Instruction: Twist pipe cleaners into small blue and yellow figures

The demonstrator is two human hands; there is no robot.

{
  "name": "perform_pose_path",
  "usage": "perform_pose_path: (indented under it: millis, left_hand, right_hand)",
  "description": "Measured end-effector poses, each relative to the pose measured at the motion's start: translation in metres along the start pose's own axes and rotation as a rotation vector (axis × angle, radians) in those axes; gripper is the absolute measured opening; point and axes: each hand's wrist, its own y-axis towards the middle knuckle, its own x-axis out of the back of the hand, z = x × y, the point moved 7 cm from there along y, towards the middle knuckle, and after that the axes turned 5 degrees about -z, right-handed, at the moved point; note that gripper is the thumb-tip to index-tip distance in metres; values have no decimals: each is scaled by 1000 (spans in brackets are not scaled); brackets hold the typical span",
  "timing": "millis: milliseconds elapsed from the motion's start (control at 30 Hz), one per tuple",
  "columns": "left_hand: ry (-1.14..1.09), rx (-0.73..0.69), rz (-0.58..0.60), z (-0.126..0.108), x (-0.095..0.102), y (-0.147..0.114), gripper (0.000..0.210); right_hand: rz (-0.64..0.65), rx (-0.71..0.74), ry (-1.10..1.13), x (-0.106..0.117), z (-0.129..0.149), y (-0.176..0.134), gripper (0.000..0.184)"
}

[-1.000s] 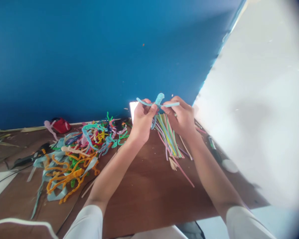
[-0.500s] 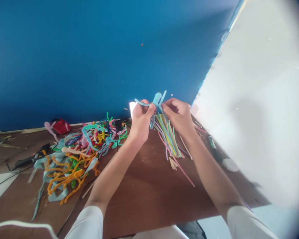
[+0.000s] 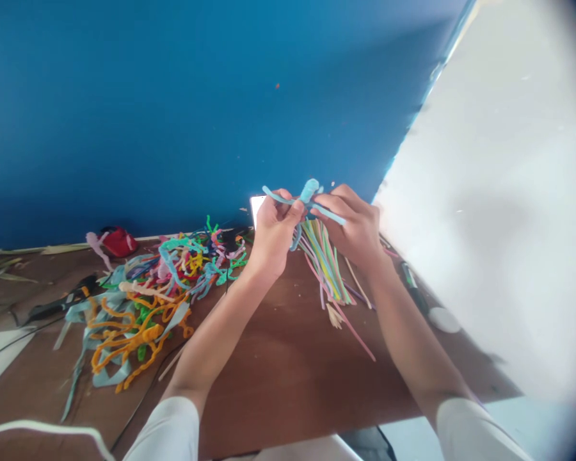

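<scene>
My left hand (image 3: 274,234) pinches a light-blue pipe cleaner figure (image 3: 310,190) between thumb and fingers. The figure has a thick coiled upper part, and strands stick out to the left and hang below. On its right side, my right hand (image 3: 358,224) is closed around one blue strand, which lies across the fingers toward the lower right. The right fingertips are partly hidden. Both hands are raised above the far part of the brown table (image 3: 269,378). Beneath them lies a bundle of pastel pipe cleaners (image 3: 329,269), its far end covered by the hands.
At left lies a tangled heap of twisted pipe cleaners (image 3: 148,333), orange ones in front. Behind it sits a red pouch (image 3: 118,242). A lit phone (image 3: 257,208) stands behind my left hand. A marker (image 3: 413,288) lies by the white wall at right; a black glue gun (image 3: 60,304) lies left.
The blue strand that stood upright on the figure's right now slants down to the right. My right hand has turned and shifted slightly right. My left hand keeps its pinch.
</scene>
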Motion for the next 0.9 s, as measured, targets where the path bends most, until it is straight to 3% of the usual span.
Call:
perform_pose_path:
  millis: [100, 200, 233, 333, 400, 533, 633, 700, 800, 900]
  left_hand:
    - [11, -31, 15, 0, -1, -1, 24]
    - [10, -130, 14, -6, -3, -5, 26]
    - [15, -157, 9, -8, -4, -8, 27]
    - [40, -188, -6, -13, -5, -13, 28]
    - [47, -189, -9, -14, -5, -13, 26]
    - [34, -141, -39, -7, 1, -5, 23]
    - [-17, -38, -51, 3, 5, 2, 23]
    - [-53, 8, -62, 5, 6, 3, 22]
    - [-83, 26, -65, 4, 5, 3, 20]
    - [-66, 15, -50, 3, 3, 1, 21]
  right_hand:
    - [-22, -233, 235, -4, -4, 0, 33]
    - [-3, -647, 698, -20, -9, -10, 38]
    - [73, -765, 857, -30, -6, -14, 36]
    - [146, -920, 1069, -40, 4, -21, 32]
    - [44, -836, 966, -30, 3, -18, 36]
    - [-154, -406, 392, 2, 4, -5, 31]
    - [-129, -113, 96, 5, 11, 0, 17]
    - [-55, 20, 0, -1, 13, 0, 20]
    - [-18, 113, -80, -6, 11, -1, 24]
    - [-67, 83, -101, -5, 8, -3, 23]
